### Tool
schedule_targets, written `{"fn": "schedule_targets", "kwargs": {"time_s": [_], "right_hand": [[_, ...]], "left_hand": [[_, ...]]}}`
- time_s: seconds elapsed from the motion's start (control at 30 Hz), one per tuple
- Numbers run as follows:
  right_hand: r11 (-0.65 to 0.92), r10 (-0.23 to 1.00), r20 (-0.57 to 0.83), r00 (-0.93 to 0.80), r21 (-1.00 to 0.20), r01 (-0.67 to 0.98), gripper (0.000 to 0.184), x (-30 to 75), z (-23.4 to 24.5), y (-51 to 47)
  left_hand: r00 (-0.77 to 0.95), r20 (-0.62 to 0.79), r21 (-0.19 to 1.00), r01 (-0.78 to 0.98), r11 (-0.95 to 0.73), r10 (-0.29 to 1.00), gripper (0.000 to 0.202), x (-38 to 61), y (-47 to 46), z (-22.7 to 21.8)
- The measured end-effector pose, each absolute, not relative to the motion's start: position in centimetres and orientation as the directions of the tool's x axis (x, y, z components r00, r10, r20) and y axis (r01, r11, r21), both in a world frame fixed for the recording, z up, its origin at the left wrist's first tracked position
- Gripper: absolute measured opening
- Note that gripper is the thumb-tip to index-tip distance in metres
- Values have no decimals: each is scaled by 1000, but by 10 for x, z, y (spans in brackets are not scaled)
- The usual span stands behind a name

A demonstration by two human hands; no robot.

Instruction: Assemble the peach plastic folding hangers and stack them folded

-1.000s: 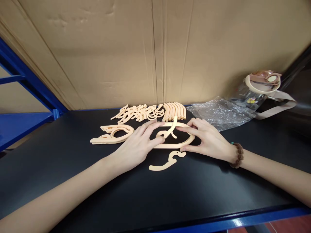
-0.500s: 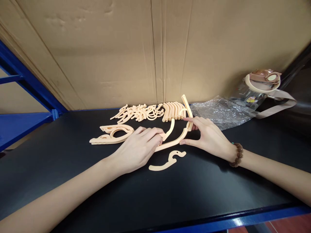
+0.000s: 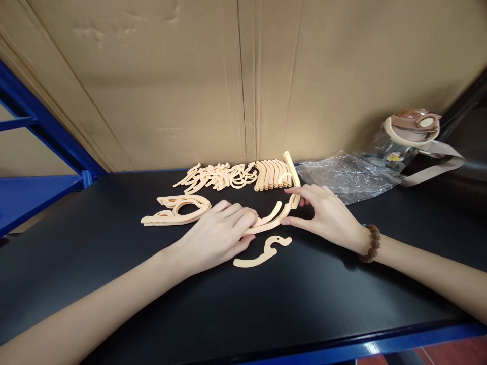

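1. The hook [image 3: 262, 252] lies loose on the table [image 3: 114, 284] just below centre. It is close under both hands and touches neither. Wrists are best held clear of it so it is not swept aside.
2. The left hand [image 3: 216, 235] is at centre, fingers curled close together, pressing down on the left end of the hanger [image 3: 279, 215]. A flat, steady press seems right, since the top looks smooth and this end could slide.
3. The right hand [image 3: 327, 218], right of centre with a bracelet [image 3: 371, 243] at the wrist, pinches the hanger at its bend between thumb and forefinger.
4. The hanger spans the gap between the hands. Its lower arm curves along the table and its other arm stands up, tilted toward the back. Gripping near the joint and turning in the hinge's own plane would likely spare the thin plastic a twist.
5. Left of centre, a stack [image 3: 177, 210] of folded hangers sits just beside the left hand.
6. Farther back lie a pile [image 3: 216, 177] of hooks and a row [image 3: 272, 175] of arms. The raised arm crosses the row in the picture, and I cannot tell whether they touch.
7. At the right rear, a bag [image 3: 342, 177] and a bottle [image 3: 413, 134] are well apart from the work.
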State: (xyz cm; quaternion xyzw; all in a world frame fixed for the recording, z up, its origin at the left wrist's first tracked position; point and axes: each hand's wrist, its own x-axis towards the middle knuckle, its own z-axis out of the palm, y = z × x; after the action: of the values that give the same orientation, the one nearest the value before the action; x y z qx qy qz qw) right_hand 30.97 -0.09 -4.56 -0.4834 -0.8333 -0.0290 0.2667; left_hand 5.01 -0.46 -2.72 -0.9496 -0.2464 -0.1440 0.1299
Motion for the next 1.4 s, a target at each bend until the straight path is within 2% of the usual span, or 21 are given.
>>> {"fn": "schedule_targets", "kwargs": {"time_s": [0.27,0.37,0.43,0.5,0.67,0.77,0.87,1.0,1.07,1.4], "right_hand": [[553,798,437,-415,-257,793,52,313,-47,4],[600,771,429,-471,-239,764,49,314,-45,4],[642,735,437,-518,-205,738,47,315,-45,3],[689,691,449,-567,-172,704,43,314,-44,2],[769,607,461,-647,-135,625,41,314,-44,-1],[797,574,457,-679,-120,592,41,314,-43,-2],[824,530,476,-702,-93,559,39,312,-42,-6],[830,525,495,-692,-118,545,44,307,-39,-14],[827,534,494,-686,-137,545,44,304,-38,-18],[830,538,453,-711,-139,540,54,296,-35,-26]], "left_hand": [[847,323,-240,505,-829,422,14,50,-7,-28],[836,300,-210,528,-823,459,24,46,-5,-30],[816,317,-149,547,-824,484,27,44,-3,-31],[772,342,-16,575,-818,536,25,44,-1,-33],[538,338,468,616,-634,772,19,48,0,-34],[399,240,745,509,-431,885,23,51,-1,-32],[318,94,926,321,-200,943,30,54,-3,-29],[323,37,985,149,-89,946,21,59,-6,-28],[324,23,991,114,-64,946,25,63,-9,-28],[370,-39,993,121,-7,928,21,69,-18,-21]]}}
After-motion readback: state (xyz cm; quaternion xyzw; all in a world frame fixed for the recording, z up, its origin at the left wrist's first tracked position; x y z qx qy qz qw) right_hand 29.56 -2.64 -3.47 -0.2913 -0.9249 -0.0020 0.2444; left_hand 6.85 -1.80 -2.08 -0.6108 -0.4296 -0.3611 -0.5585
